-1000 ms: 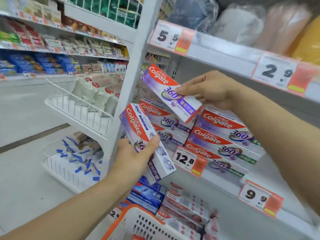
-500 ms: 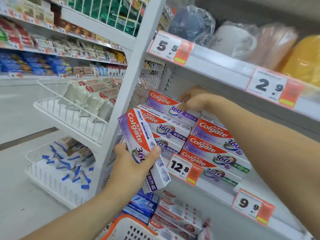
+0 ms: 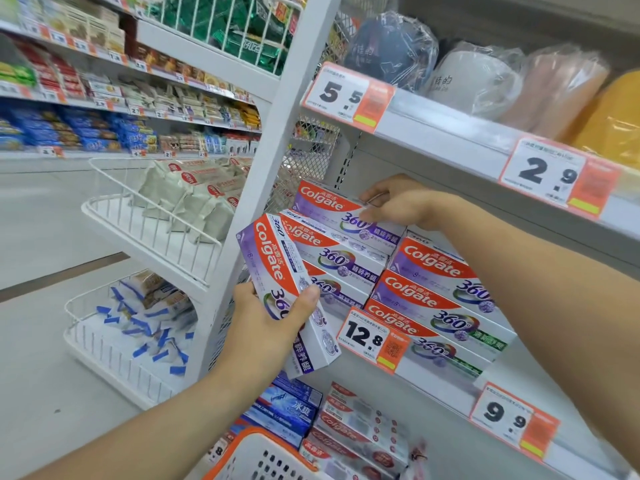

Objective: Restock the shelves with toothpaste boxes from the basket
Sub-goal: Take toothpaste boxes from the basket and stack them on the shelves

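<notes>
L hand (image 3: 273, 323) at 6 o'clock grips 1 toothpaste box (image 3: 287, 292), thumb curled over the front face, fingers wrapped behind; box is tilted, long axis running 11 to 5 o'clock, held in front of the shelf, lower end just above the price tag "12.8" (image 3: 372, 339). R hand (image 3: 398, 204) at 1 o'clock pinches the right end of the top box (image 3: 343, 211), thumb on the front, fingers on the top edge; that box lies flat on the left stack (image 3: 341, 268). Left stack: 3 boxes incl. the top one, purple. Right stack (image 3: 443, 299) at 3 o'clock: 4 boxes seen, touching the left stack's side. So 8 boxes at this level, counting the held one. Shelf edge (image 3: 446, 396) runs 9 to 4 o'clock below them; the upper shelf (image 3: 450, 136) hangs close over the R hand, little headroom above the top box. Open room on the shelf board right of the right stack, toward 4 o'clock. White upright post (image 3: 277, 161) bounds the left stack at 10 o'clock. Basket (image 3: 263, 455) w/ orange rim at 6 o'clock, only its corner in view, contents can't tell. Lower shelf at 5 o'clock holds more boxes, blue (image 3: 287, 408) and red-white (image 3: 360, 431), count unclear. 4 price tags in view near the hands: 5.5, 2.9, 12.8, 9.9.
</notes>
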Demonstrator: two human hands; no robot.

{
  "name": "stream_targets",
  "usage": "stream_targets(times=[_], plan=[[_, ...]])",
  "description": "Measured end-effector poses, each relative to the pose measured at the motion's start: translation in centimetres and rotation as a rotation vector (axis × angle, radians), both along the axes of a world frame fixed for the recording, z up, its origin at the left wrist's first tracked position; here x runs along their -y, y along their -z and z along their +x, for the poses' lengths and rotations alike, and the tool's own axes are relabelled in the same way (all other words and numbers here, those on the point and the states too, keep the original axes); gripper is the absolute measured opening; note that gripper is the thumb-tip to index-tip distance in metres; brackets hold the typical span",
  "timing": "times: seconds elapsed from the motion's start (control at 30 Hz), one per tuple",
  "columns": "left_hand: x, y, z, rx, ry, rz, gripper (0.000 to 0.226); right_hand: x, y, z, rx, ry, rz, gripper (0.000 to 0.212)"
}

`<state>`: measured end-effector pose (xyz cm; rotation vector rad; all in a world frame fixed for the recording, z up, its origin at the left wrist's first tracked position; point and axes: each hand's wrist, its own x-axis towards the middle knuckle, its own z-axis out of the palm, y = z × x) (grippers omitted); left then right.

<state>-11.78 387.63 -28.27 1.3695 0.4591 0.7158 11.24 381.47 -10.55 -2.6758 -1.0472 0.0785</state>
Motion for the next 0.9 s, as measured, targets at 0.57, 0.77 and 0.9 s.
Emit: stream_targets(times=[0.57,0.77,0.9], plan=[[-0.6,-0.5,-1.4,0.071,0.052,0.043,0.061,2.6,1.4,-10.1,0.033,-0.423,0.412,0.024],[0.3,-0.9,-1.7,0.115,0.116,0.156,0.065,3.4,5.0,-12.2,-0.453,-0.296,0.384,0.055],[-0.1,-1.1,-1.6,0.12,0.191,0.135,0.045,3.8,5.0,-12.2,-0.583,-0.217,0.521,0.058]])
